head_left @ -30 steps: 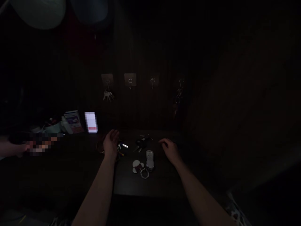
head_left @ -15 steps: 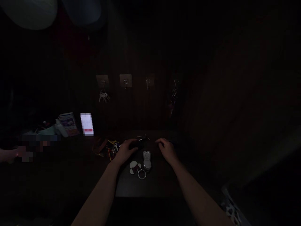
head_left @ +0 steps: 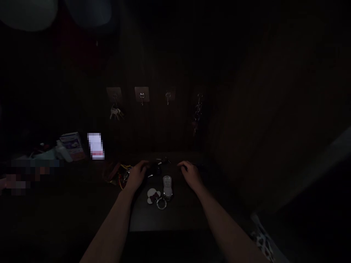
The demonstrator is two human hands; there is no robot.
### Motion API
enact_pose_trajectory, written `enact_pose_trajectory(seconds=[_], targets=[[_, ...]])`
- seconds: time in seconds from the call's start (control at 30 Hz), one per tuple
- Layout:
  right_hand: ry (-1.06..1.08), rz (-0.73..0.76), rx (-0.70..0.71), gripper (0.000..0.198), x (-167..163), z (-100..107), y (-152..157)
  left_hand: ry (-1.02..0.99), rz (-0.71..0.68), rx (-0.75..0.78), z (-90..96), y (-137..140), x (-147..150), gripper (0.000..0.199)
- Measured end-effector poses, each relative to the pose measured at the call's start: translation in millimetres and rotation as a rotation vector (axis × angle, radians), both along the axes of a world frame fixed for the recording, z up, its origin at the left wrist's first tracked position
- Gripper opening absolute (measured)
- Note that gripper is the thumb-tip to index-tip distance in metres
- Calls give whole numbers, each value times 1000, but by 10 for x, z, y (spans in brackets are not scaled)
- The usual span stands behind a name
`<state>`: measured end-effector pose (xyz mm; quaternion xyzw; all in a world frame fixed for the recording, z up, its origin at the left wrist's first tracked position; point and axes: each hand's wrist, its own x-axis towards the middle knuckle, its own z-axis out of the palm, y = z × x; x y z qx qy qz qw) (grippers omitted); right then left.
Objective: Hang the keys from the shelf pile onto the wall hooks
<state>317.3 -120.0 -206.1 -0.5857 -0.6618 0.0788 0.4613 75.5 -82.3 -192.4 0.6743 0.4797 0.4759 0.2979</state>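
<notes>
- Table (head_left: 157, 223): front edge visible; a strip of bare surface lies between it and the ring (head_left: 161, 209).
- Between the hands: a gap, with the fob (head_left: 167, 187) nearer the right hand (head_left: 191, 173); charm (head_left: 151, 193) and ring just beside the fob.
- Rear: wall (head_left: 156, 128) bearing 4 hooks (head_left: 142, 97); the outer 2 carry keys.
- Left hand (head_left: 136, 174): fingers bent, between the dark keys (head_left: 158, 170) and the corded keys (head_left: 120, 176), partly covering the latter; cannot tell whether it holds anything.
- Right hand: loosely curled, narrow space between thumb and forefinger, nothing seen within.
- Against 0.5 s ago: left hand has shifted left, off the dark keys, exposing 1 bright blade; right hand, fob, ring and charm keep about the same arrangement.
</notes>
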Motion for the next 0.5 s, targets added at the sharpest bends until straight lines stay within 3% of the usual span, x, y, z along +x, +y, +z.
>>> enact_pose_trajectory(seconds=[0.27,0.5], targets=[[-141,-23,-25,29,-17,32,-26,-34,-233,50,104,-138,138,19],[-417,18,-191,42,-150,32,-95,-43,-125,70,66,-84,127,8]])
